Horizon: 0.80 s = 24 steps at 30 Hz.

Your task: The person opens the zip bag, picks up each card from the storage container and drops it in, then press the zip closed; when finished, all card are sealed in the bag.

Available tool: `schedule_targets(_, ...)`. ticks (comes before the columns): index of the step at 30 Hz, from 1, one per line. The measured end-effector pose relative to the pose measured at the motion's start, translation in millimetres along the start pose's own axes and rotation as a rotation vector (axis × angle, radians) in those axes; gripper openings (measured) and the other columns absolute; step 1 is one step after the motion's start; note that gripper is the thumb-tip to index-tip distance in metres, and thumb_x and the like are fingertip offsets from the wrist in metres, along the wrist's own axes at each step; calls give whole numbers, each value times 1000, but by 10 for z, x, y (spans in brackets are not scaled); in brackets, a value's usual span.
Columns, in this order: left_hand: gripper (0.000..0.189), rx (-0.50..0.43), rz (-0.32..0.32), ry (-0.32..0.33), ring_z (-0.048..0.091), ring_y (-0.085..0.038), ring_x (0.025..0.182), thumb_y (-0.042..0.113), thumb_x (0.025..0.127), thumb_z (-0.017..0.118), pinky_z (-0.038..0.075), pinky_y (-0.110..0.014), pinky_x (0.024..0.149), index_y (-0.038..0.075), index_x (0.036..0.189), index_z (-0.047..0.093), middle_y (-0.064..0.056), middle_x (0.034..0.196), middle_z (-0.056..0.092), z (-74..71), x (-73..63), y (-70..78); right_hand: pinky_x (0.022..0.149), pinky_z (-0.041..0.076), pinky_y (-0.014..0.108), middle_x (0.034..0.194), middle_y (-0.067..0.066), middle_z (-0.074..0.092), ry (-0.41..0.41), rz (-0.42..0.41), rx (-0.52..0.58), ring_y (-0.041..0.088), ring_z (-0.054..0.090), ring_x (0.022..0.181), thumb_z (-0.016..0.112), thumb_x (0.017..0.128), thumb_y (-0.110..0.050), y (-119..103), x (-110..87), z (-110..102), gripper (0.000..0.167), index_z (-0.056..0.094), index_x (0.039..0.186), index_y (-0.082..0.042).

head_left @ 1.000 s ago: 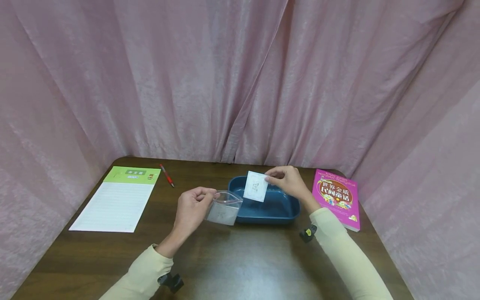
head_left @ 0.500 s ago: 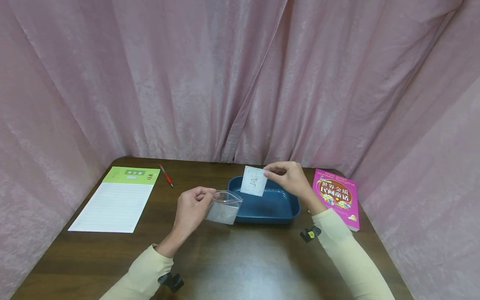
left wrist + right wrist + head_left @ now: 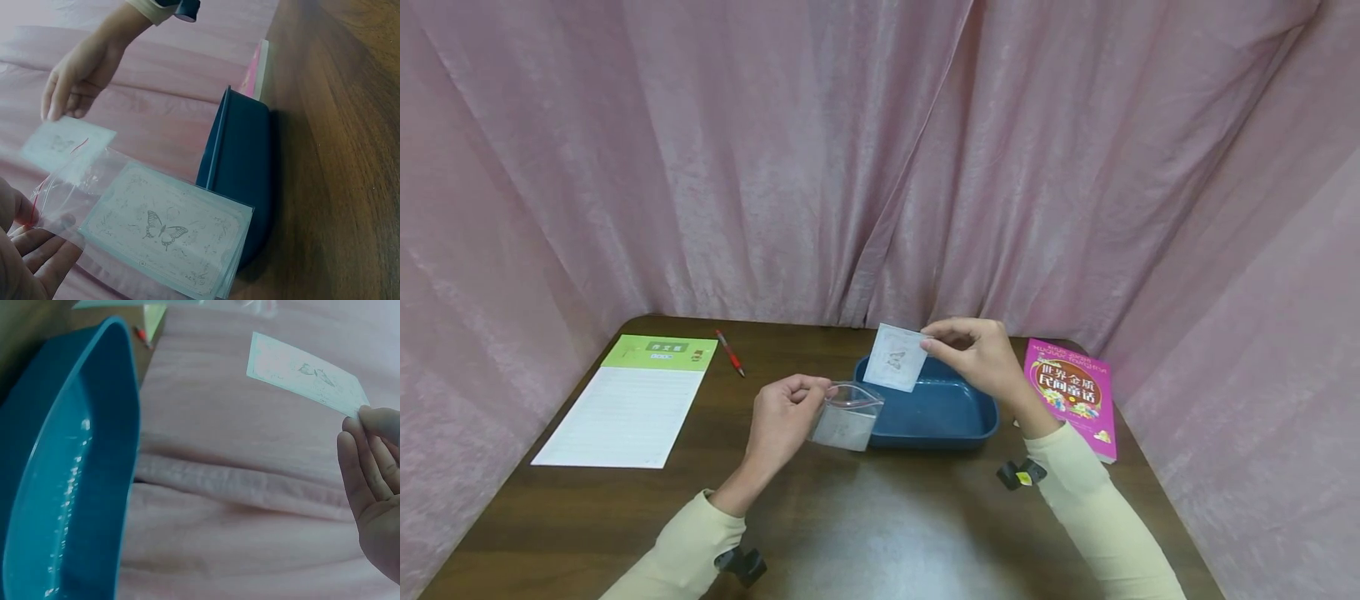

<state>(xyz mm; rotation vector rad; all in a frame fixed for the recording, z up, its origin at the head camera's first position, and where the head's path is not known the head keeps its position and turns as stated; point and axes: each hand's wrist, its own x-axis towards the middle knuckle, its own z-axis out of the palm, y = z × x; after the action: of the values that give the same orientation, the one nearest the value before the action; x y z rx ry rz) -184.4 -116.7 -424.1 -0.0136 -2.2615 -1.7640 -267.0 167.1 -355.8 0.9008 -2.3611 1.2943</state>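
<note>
My left hand (image 3: 784, 417) pinches the top corner of a clear zip-lock bag (image 3: 850, 414). Inside that bag, pale cards (image 3: 169, 228) with a butterfly print show in the left wrist view, and the bag's mouth gapes with its red zip line. Between thumb and fingers, my right hand (image 3: 977, 358) pinches one corner of a single butterfly card (image 3: 895, 358). This card hangs tilted above the far left part of the blue plastic bin (image 3: 936, 417), just beyond the bag's mouth. The right wrist view shows only bare, shiny floor inside the bin.
A writing pad (image 3: 625, 400) with a green header lies at the left of the wooden table (image 3: 850, 533). Near its upper right corner is a red pen (image 3: 730, 354). To the right of the bin lies a pink book (image 3: 1071, 392). Pink curtains (image 3: 775, 167) surround the table.
The right hand has lifted slightly and shifted left, taking the card up toward the bag's side. My left hand and the bag have stayed almost still.
</note>
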Motion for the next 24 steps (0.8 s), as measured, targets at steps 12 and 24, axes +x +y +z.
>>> schedule_targets(12, 15, 5, 12, 6, 63, -15, 62, 12, 96, 65, 27, -23, 45, 8, 96, 79, -4, 92, 79, 15, 4, 22, 65, 55, 22, 91, 5, 78, 53, -68, 65, 12, 67, 70, 83, 84, -5, -274, -36, 34, 17, 79, 100, -8)
schedule_targets(24, 15, 14, 22, 0, 41, -4, 49, 13, 96, 65, 22, -23, 43, 8, 94, 80, -5, 90, 79, 18, 11, 24, 66, 54, 22, 89, 10, 77, 75, -139, 79, 11, 68, 71, 80, 82, 4, -346, -20, 162, 17, 78, 98, -1)
